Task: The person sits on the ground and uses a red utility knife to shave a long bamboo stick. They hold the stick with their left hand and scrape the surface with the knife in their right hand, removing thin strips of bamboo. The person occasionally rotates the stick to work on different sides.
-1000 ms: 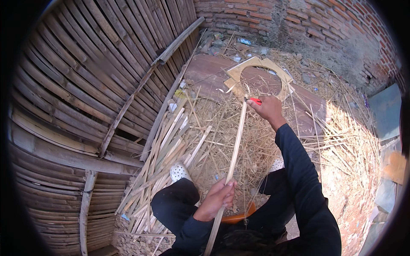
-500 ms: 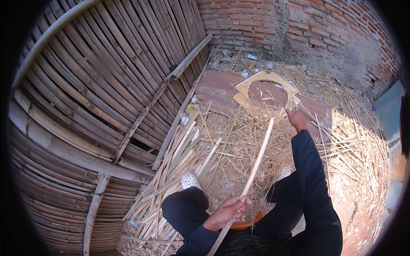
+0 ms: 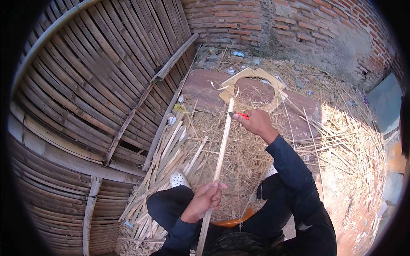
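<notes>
My left hand (image 3: 206,201) is closed around the lower part of a long pale bamboo strip (image 3: 223,151), which slants up and away from my lap. In my right hand (image 3: 259,123) is a knife with a red handle (image 3: 244,115). Its dark blade touches or lies right beside the strip near the far end. A thin curled shaving (image 3: 217,87) shows just beyond the tip of the strip. Behind that lies a tan board with a large round hole (image 3: 228,97), resting on a reddish-brown panel (image 3: 200,87).
Split bamboo strips (image 3: 168,158) are piled on my left, beside a bamboo slat wall (image 3: 111,85). Shavings (image 3: 245,153) cover the ground before me. More thin strips (image 3: 337,132) lie on the right. A brick wall (image 3: 237,21) closes off the back.
My right hand has come left and nearer from beside the holed board, bringing the knife to the strip. The strip stands more upright, and a curled shaving now shows near its tip.
</notes>
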Motion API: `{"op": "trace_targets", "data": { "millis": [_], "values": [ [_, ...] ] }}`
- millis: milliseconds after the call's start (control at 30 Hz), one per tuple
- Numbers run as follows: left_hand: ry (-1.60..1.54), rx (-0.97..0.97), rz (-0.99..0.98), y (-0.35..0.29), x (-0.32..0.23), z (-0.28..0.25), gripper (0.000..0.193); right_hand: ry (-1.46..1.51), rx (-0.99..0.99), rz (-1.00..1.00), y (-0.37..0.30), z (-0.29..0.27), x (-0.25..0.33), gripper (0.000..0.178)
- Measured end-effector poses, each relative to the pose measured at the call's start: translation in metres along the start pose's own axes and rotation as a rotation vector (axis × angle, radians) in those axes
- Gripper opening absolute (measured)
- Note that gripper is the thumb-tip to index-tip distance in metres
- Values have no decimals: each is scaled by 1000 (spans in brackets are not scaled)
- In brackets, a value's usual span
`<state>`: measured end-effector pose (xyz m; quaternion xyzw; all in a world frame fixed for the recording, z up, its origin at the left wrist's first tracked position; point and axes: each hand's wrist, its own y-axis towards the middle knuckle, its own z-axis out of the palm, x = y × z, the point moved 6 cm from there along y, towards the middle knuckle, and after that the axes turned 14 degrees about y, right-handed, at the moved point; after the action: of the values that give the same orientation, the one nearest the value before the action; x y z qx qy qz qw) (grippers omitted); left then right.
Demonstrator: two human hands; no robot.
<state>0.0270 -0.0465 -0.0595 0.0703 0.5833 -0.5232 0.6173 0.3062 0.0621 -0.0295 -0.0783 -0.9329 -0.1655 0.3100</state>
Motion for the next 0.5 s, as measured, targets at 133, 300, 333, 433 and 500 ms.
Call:
{"op": "trace_targets", "data": {
  "millis": [133,300,333,433,500],
  "values": [
    [222,-45,18,-13,3,22,26,67,-137,-86,3,-15,-16,68],
    [275,-69,43,-22,10,29,24,-17,-238,-199,7,-15,-30,68],
    [304,-85,41,-22,10,28,24,-38,-242,-201,9,-14,-31,68],
    [362,-116,27,-20,12,22,23,-87,-238,-189,17,-14,-40,71],
    [362,-112,6,-19,17,20,23,-64,-258,63,30,-15,-62,76]
  ]
}}
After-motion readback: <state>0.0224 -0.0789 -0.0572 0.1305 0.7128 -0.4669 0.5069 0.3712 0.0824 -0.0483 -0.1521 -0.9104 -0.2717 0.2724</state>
